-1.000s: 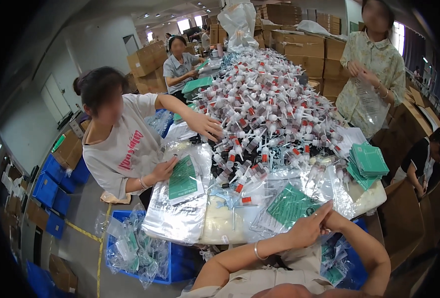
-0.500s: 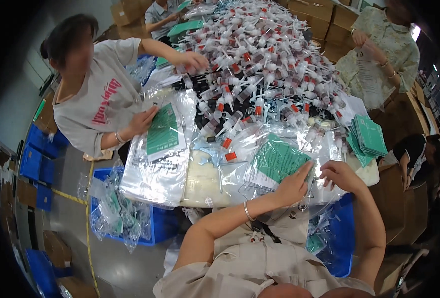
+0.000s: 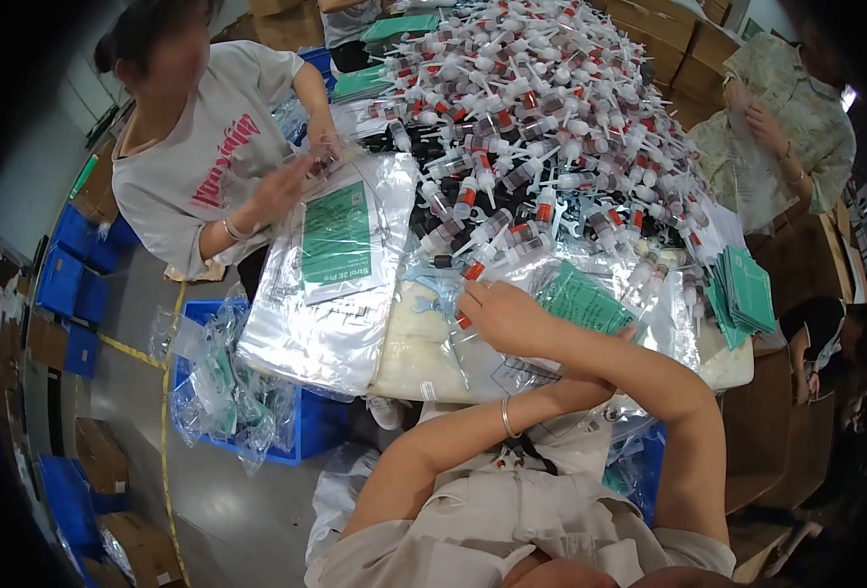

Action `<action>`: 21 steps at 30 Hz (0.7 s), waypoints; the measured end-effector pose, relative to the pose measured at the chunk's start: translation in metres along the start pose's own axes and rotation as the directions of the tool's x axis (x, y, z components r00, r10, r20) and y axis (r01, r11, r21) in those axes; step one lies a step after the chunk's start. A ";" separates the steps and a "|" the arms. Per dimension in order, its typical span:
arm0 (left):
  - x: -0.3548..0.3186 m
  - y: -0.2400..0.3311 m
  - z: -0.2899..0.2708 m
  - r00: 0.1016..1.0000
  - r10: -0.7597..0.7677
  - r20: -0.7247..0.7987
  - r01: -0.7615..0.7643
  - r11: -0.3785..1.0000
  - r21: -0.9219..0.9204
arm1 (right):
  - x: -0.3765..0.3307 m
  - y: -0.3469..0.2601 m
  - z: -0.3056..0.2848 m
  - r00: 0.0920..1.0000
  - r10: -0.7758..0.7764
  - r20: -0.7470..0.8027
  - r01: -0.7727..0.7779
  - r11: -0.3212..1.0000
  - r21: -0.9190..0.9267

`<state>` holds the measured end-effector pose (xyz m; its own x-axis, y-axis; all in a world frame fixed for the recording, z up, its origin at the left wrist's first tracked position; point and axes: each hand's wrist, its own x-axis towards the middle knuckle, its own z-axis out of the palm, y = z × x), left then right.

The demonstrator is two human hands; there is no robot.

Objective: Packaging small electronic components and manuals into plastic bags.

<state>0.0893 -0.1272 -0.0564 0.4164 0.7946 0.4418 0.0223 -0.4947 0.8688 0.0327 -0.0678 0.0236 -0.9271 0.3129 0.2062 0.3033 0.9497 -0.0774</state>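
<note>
My right forearm crosses over my left one. My right hand (image 3: 500, 316) is at the near edge of the pile, fingers curled down beside a small red-labelled bottle (image 3: 474, 269) and pale blue wrenches (image 3: 433, 300). What its fingertips pinch is hidden. My left hand (image 3: 590, 390) rests at the clear plastic bag (image 3: 512, 376) near the table edge, its fingers mostly covered by my right forearm. A green printed sheet (image 3: 590, 299) lies in or on that bag, just beyond my forearm.
A large heap of dropper bottles (image 3: 541, 108) covers the table's middle. Green booklets (image 3: 742, 289) are stacked at right. At left a co-worker's hands (image 3: 291, 181) are above a bag stack (image 3: 306, 338) with a green sheet. Another person stands far right. A blue bin (image 3: 321, 431) holds filled bags.
My right hand has swung left across my left arm to the pile's near edge. The co-worker's far hand has come back from the pile to the bags. The view has shifted slightly.
</note>
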 end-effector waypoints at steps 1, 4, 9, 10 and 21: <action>0.002 0.005 -0.001 0.996 0.073 -0.055 -0.071 0.997 0.022 | 0.007 0.005 -0.006 1.000 0.005 0.006 -0.005 1.000 0.001; 0.002 -0.003 -0.003 0.998 0.053 -0.026 -0.052 0.998 0.029 | 0.035 0.034 -0.013 0.991 -0.041 -0.124 0.036 0.998 -0.043; 0.005 -0.003 -0.004 1.000 0.001 -0.010 -0.001 1.000 -0.019 | 0.044 0.053 0.002 0.985 -0.175 -0.004 0.171 0.969 -0.178; 0.007 -0.002 -0.005 1.000 -0.006 -0.007 0.006 1.000 -0.024 | 0.042 0.053 0.004 0.985 -0.170 -0.003 0.167 0.971 -0.171; 0.008 0.013 -0.021 0.990 -0.123 -0.063 0.119 0.991 -0.063 | -0.023 0.034 -0.120 0.885 0.462 -0.060 -0.289 0.647 0.706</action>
<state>0.0744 -0.1198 -0.0364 0.3523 0.8699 0.3450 0.0145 -0.3737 0.9274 0.0906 -0.0419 0.1333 -0.6670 0.7161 0.2055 0.3092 0.5170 -0.7982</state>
